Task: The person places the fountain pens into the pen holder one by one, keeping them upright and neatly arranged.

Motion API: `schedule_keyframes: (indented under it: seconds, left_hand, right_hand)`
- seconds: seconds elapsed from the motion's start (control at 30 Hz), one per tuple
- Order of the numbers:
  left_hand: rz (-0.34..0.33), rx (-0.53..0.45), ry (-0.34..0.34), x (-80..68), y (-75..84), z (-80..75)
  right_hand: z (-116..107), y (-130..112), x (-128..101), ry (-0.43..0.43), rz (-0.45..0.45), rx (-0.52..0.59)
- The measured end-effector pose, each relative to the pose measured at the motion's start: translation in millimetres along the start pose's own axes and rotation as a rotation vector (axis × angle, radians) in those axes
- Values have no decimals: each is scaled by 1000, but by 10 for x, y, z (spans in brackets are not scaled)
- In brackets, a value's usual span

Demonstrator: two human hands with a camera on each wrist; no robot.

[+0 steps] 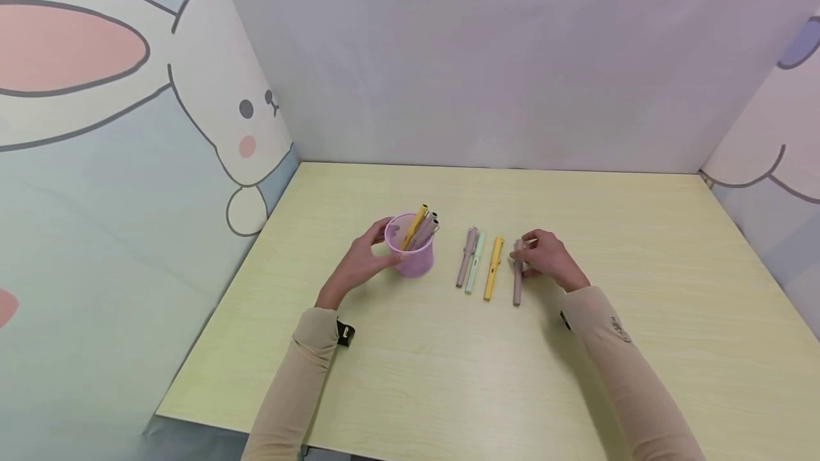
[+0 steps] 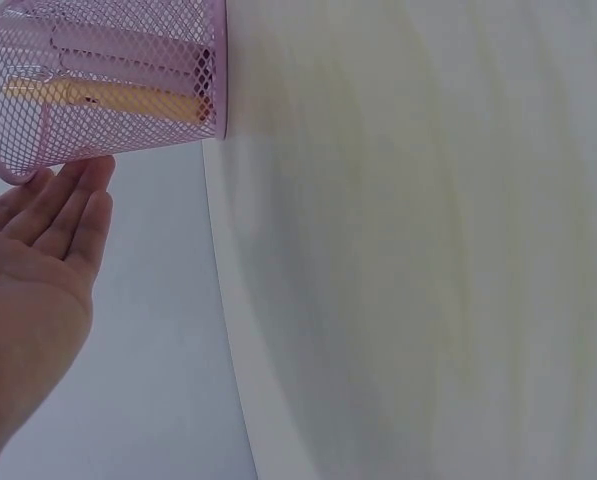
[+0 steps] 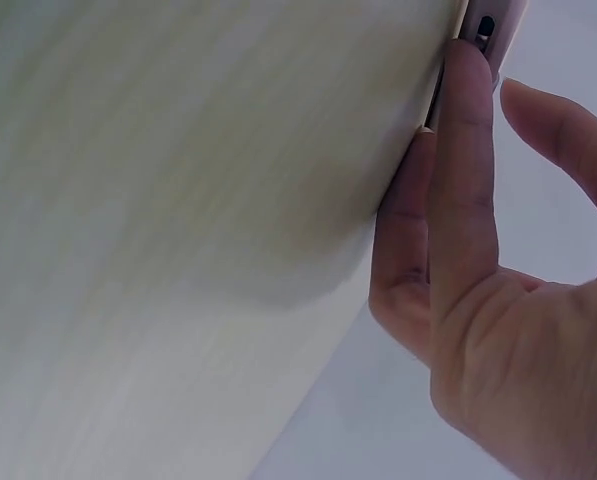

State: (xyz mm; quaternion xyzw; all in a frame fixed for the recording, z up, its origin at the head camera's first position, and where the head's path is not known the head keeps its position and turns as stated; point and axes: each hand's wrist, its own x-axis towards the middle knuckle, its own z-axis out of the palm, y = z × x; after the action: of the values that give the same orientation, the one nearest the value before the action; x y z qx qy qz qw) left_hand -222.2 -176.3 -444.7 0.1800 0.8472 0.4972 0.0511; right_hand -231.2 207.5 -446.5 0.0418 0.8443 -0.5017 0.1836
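My left hand (image 1: 361, 262) holds a pink mesh pen holder (image 1: 416, 263) by its side, thumb at the front and fingers round the back. One yellow pen (image 1: 413, 226) and mauve pens (image 1: 423, 233) lean inside it. In the left wrist view the mesh wall (image 2: 108, 130) shows those pens through it, the fingers (image 2: 78, 220) along its side. To the right, my right hand (image 1: 544, 256) pinches a mauve pen (image 1: 517, 290) lying on the table. The right wrist view shows a fingertip against that pen (image 3: 503, 30), only partly in frame.
Between the hands lie another mauve pen (image 1: 466, 262), a mint green pen (image 1: 475, 265) and a yellow pen (image 1: 492, 272), side by side. The pale wooden table (image 1: 410, 375) meets a plain back wall (image 1: 487, 62). A wall with a cartoon rabbit (image 1: 211, 112) borders the left.
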Motion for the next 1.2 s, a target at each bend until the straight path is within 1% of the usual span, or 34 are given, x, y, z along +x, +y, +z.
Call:
schedule_keyframes:
  seconds: [0.13, 0.3, 0.63, 0.7, 0.93, 1.2]
  left_hand:
    - [2, -10, 2, 0, 3, 1]
    - [0, -17, 4, 3, 1, 9]
    - [-29, -6, -11, -30, 134, 5]
    - [-28, -4, -9, -31, 120, 6]
    - [-1, -16, 2, -16, -4, 8]
    - [18, -14, 4, -19, -15, 2]
  right_hand:
    - [11, -8, 15, 9, 17, -40]
    - [28, -15, 24, 14, 16, -76]
    - [37, -11, 18, 35, -2, -104]
    - [40, -13, 11, 38, -7, -106]
    - [36, 4, -4, 36, -26, -88]
    - [8, 23, -10, 29, -53, -67]
